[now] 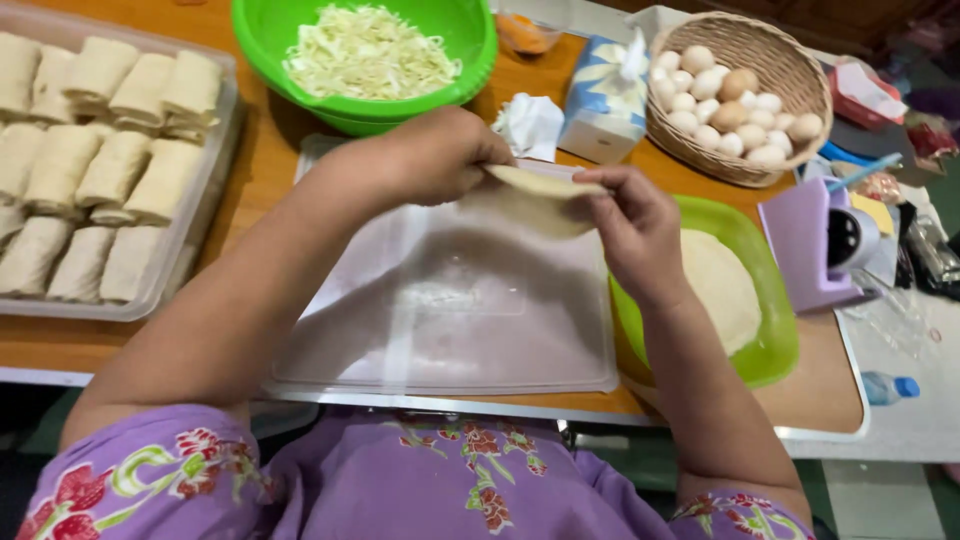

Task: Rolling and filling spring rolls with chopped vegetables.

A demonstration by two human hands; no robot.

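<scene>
A: Head view: both hands meet at the middle of the frame. The left hand (440, 155) pinches one edge of a thin wrapper (540, 195), and the right hand (635, 235) pinches the other edge, so the sheet hangs between them, just above the clear lid (450, 330) used as a work surface.

B: And the rest of the wrappers?

A: Stacked on the green plate (765, 345) at right centre, just beside the right wrist. The green bowl (365, 50) of shredded cabbage sits at top centre, touching the far end of the lid or nearly so. Finished rolls fill the tray (215, 190) at upper left.

B: How would you handle a sheet like that well?

A: My judgement: keep the pinch light, fingertips only, with both edges level, since a thin sheet will likely tear if pulled taut or held by one corner. Letting it droop a little between the hands seems safer than stretching it.

B: Anything near enough to snag?

A: The tissue box (605, 105) and crumpled tissue (530, 125) lie just behind the hands; the egg basket (740, 95) stands at upper right, well apart, so nothing crowds the lid
</scene>
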